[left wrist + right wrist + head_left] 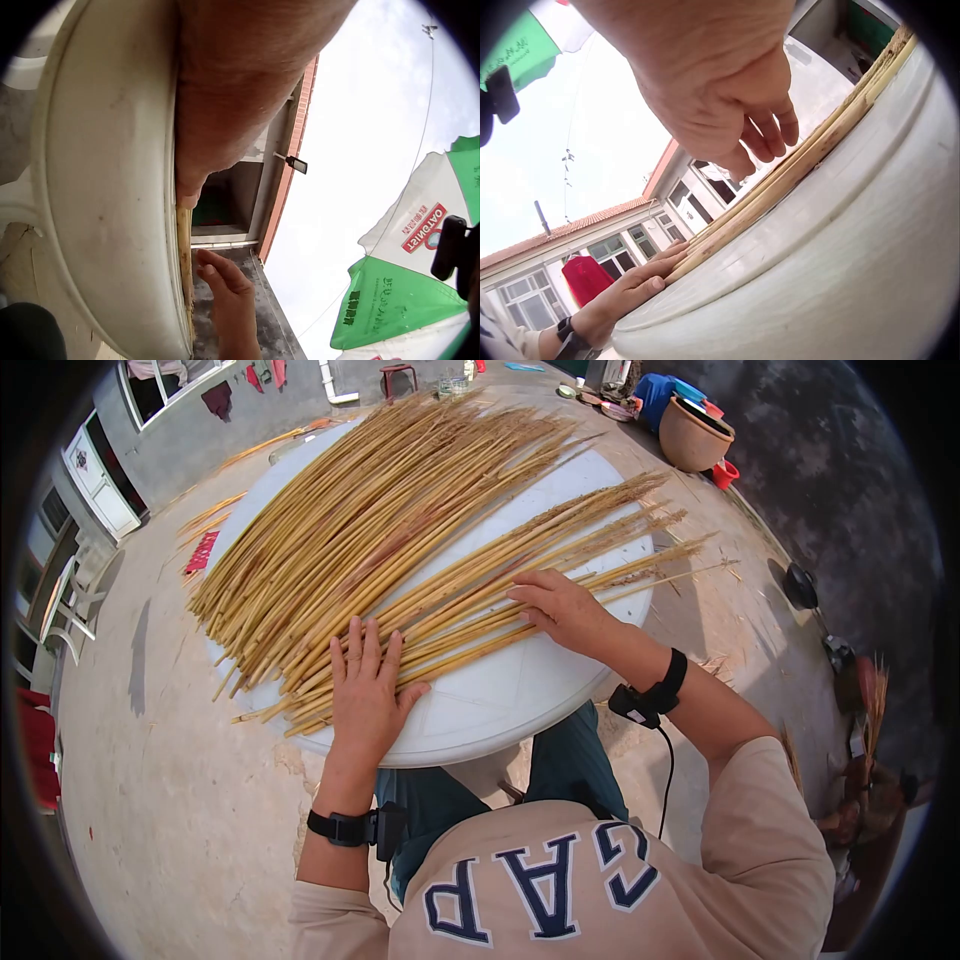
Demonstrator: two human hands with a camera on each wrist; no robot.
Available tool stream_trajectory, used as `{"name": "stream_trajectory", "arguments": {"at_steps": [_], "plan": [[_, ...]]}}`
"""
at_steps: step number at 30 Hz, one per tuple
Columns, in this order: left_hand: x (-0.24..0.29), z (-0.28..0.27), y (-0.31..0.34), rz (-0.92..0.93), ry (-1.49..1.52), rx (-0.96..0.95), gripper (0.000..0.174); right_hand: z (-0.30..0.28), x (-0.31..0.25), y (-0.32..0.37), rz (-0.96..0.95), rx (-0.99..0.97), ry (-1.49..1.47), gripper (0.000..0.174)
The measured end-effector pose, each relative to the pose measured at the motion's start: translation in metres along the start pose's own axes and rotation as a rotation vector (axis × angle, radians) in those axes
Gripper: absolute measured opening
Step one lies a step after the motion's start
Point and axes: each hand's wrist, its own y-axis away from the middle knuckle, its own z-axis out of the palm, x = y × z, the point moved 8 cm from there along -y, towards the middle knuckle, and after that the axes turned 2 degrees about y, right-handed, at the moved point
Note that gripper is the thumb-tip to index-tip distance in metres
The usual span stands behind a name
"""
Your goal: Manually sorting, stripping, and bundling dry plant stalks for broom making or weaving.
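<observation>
Long dry stalks (330, 530) with feathery tips lie side by side over a round white table (460, 705), with a looser group nearer the person. My left hand (368, 685) rests flat on the stalks' lower ends, fingers straight and slightly spread. Over the middle of the looser stalks is my right hand (570, 610), its fingers lightly bent, touching or just above them. In the right wrist view the right hand (720, 97) hangs over the stalks (780, 176) with relaxed fingers, gripping none; the left hand (626, 296) lies on their ends.
Clay pot (692, 438), blue basin (688, 390) and red bucket (725, 474) stand by the dark wall at the upper right. A white chair (70, 605) is at the left. Loose stalks lie on the ground beyond the table. A green and white umbrella (405, 292) is overhead.
</observation>
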Motion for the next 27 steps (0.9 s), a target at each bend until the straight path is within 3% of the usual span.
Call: {"name": "stream_trajectory", "arguments": {"at_steps": [7, 10, 16, 19, 23, 27], "plan": [[-0.001, 0.000, 0.000, -0.021, -0.011, -0.014, 0.074, 0.015, -0.015, -0.041, -0.109, -0.032, 0.164, 0.012], [-0.001, 0.000, -0.001, -0.011, -0.013, -0.013, 0.074, 0.026, -0.022, -0.055, -0.199, -0.083, 0.384, 0.011], [-0.003, 0.000, 0.000, -0.035, -0.007, -0.012, 0.076, 0.037, -0.023, -0.064, -0.334, -0.060, 0.530, 0.014], [-0.002, 0.000, 0.000, -0.041, -0.005, 0.000, 0.077, 0.035, -0.019, -0.068, -0.250, -0.062, 0.653, 0.017], [-0.003, 0.000, 0.000, -0.045, -0.001, -0.001, 0.079, 0.007, -0.031, -0.066, -0.310, 0.082, 0.620, 0.018], [-0.003, 0.003, 0.000, -0.028, 0.002, -0.014, 0.083, 0.007, -0.076, -0.041, -0.526, 0.163, 0.403, 0.016]]}}
